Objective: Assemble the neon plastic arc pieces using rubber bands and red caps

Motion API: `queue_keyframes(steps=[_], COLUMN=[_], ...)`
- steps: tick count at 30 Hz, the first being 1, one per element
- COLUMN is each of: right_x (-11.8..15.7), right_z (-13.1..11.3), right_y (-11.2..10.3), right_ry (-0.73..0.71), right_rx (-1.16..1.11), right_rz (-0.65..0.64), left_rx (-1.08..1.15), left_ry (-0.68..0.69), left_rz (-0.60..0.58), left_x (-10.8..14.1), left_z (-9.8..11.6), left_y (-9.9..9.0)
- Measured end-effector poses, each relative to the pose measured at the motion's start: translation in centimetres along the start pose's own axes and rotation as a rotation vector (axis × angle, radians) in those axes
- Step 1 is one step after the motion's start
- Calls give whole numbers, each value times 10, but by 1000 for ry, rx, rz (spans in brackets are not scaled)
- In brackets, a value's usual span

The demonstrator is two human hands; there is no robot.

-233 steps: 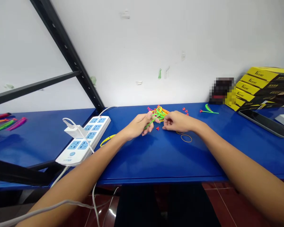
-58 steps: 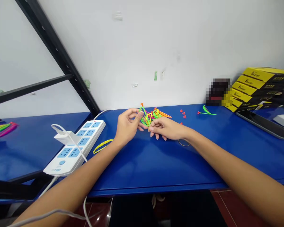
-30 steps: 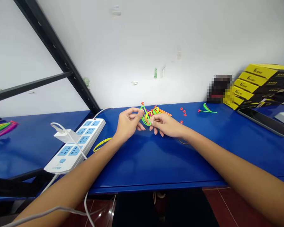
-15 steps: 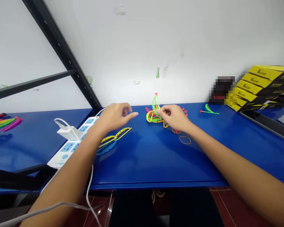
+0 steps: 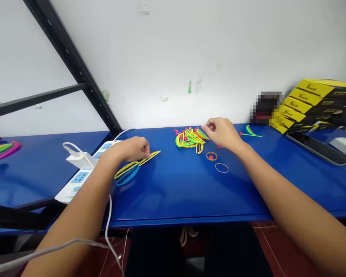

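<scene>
My left hand (image 5: 137,149) is closed with its fingertips on a yellow curved plastic piece (image 5: 151,157) at the left of the table. Another yellow piece (image 5: 126,169) and a blue one (image 5: 128,177) lie beside it. My right hand (image 5: 219,131) hovers at the right end of a pile of green, yellow, orange and pink plastic pieces (image 5: 190,138), its fingers pressed together; whether anything is between them is too small to tell. Nearer to me lie a rubber band (image 5: 221,168) and another band around a small red part (image 5: 211,156).
A white power strip (image 5: 79,177) with a plug and cables lies left of my left forearm. At the right are stacked yellow boxes (image 5: 302,102), a phone (image 5: 320,148) and a green piece with a red-tipped stick (image 5: 250,132). A black metal frame (image 5: 72,61) rises at the left.
My left hand has moved down and left onto the yellow piece and closed. My right hand has moved up and right; the green piece that stood raised at its fingertips no longer stands upright.
</scene>
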State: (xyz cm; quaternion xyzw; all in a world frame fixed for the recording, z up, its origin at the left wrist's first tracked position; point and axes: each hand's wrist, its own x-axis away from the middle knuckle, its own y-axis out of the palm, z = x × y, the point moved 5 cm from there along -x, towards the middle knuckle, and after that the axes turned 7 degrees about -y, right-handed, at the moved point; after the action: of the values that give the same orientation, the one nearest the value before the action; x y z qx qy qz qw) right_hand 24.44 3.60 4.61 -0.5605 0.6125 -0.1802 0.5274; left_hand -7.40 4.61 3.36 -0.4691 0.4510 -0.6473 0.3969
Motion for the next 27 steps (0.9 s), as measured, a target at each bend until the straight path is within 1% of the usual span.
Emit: queue_keyframes(steps=[2, 4, 6, 9, 10, 11, 12, 13, 16, 18, 20, 22, 24, 26, 27], right_x=[-1, -1, 3, 15, 19, 23, 24, 25, 24, 22, 19, 16, 12, 9, 9], right_z=[3, 5, 6, 9, 10, 11, 12, 13, 15, 15, 9, -1, -11, -19, -22], right_y=[-5, -8, -6, 4, 7, 10, 12, 14, 18, 16, 12, 7, 2, 3, 5], right_ry=[-1, -14, -20, 16, 34, 46, 51, 50, 23, 4, -20, -43, -45, -22, -5], right_rx=[23, 4, -53, -161, -192, -223, -252, -276, -313, -319, -373, -497, -656, -795, -851], right_rz=[-42, -145, -330, -698, -789, -850, -880, -890, -888, -858, -806, -722, -589, -467, -427], left_rx=[16, 55, 110, 203, 238, 277, 313, 354, 431, 444, 463, 490, 521, 561, 577], left_ry=[60, 112, 167, 246, 269, 292, 319, 351, 432, 467, 492, 501, 496, 486, 483], left_rz=[36, 92, 165, 285, 333, 385, 429, 462, 499, 514, 523, 523, 516, 505, 502], left_x=[-1, -2, -2, -3, -3, -2, -2, -1, 1, 3, 6, 7, 9, 10, 10], left_z=[5, 10, 17, 32, 37, 43, 49, 54, 69, 74, 77, 78, 80, 81, 81], left_y=[-1, -4, -6, -5, -3, -2, 1, 3, 12, 16, 19, 20, 20, 21, 21])
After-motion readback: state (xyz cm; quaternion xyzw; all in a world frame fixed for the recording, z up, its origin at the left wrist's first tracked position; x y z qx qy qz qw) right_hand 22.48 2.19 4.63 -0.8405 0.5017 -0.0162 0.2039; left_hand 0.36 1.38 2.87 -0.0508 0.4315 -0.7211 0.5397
